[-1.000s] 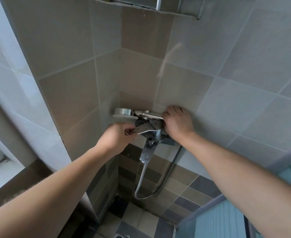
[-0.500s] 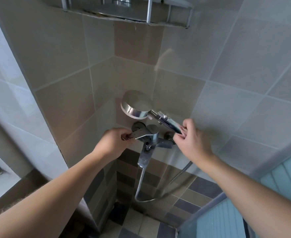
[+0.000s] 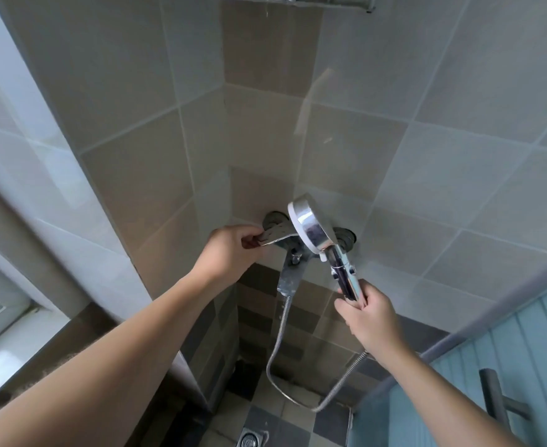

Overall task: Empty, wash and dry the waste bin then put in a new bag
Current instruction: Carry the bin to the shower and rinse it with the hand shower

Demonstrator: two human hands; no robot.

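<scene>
left grip: left hand [image 3: 230, 250] pinches the mixer lever [image 3: 275, 236].
right grip: right hand [image 3: 370, 321] curls round the handle of the shower head [image 3: 312, 225], held off the mixer.
waste bin: not in view.
risk: opening the lever while the head faces the wall and camera would likely spray the person; the hose [image 3: 277, 346] could snag.
count: one shower head, one hose, one floor drain [image 3: 249, 441].

The shower head [image 3: 311, 225] is held by its handle in the right hand [image 3: 370, 319], raised above the grip. The tap lever [image 3: 275, 235] is pinched by the left hand [image 3: 230, 253]; a hose [image 3: 301, 382] hangs below.
</scene>
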